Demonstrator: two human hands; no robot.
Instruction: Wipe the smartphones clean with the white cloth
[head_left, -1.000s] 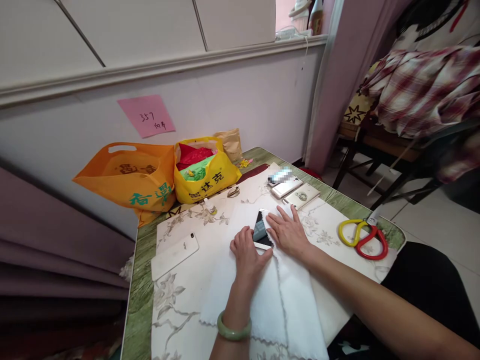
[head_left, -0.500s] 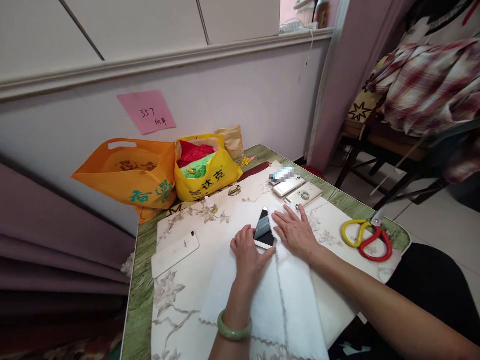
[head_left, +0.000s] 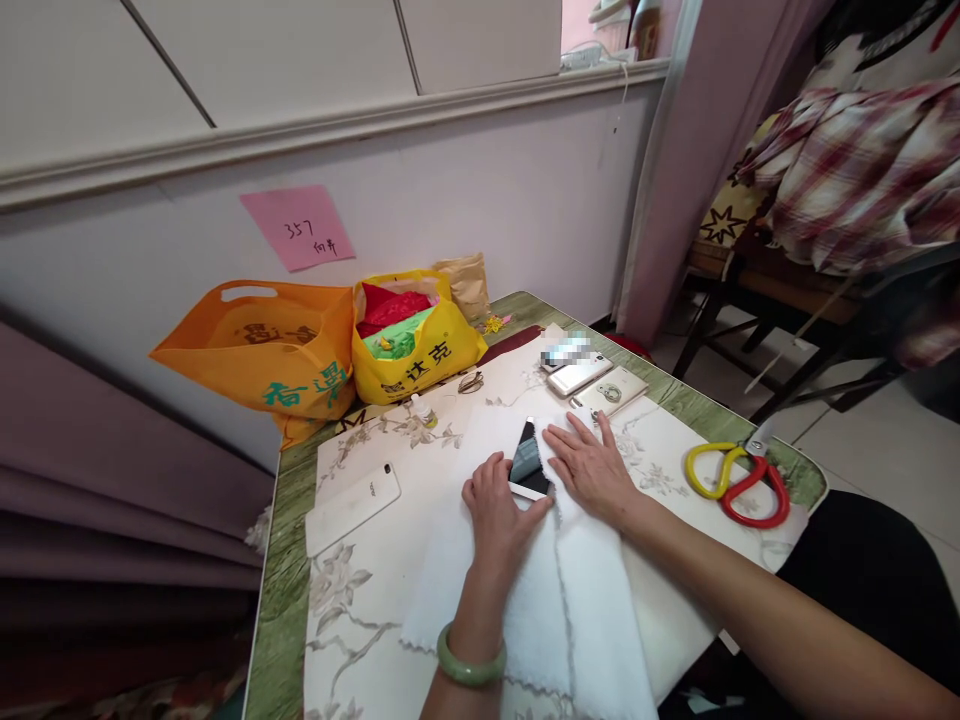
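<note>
A phone with a dark screen (head_left: 528, 460) lies face up on a white cloth (head_left: 525, 590) in the middle of the table. My left hand (head_left: 499, 510) grips the phone's near end, thumb on its lower edge, a green bangle on the wrist. My right hand (head_left: 592, 468) lies flat with fingers stretched out, pressing a fold of the cloth against the phone's right side.
A white phone (head_left: 352, 497) lies face down at the left. Other phones (head_left: 592, 380) sit at the far right. Yellow and red scissors (head_left: 735, 478) rest near the right edge. Orange bag (head_left: 262, 350) and yellow bag (head_left: 412, 340) stand by the wall. A chair with plaid cloth (head_left: 847, 170) is right.
My right hand has slid slightly along the phone with the cloth. The left hand keeps its hold. The view shifted a little.
</note>
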